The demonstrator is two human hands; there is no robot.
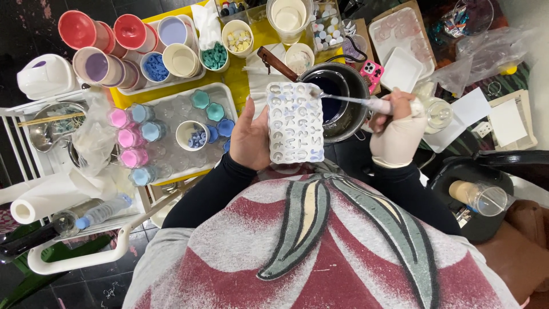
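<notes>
At frame centre, the bare left hand [250,139] grips a white letter mould [295,122] by its edge; it looks light and bendy, best supported underneath. The gloved right hand [396,129] pinches a dropper [366,103] above the pot [343,91].

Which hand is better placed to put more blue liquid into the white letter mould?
Right. The right hand holds the pipette with its tip over the mould, beside the pot. The left hand grips the mould.

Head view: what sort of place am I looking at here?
Likely a small home craft station for casting wax or soap: a white letter mould, a pot of dark blue liquid, and cups of coloured pieces.
</notes>
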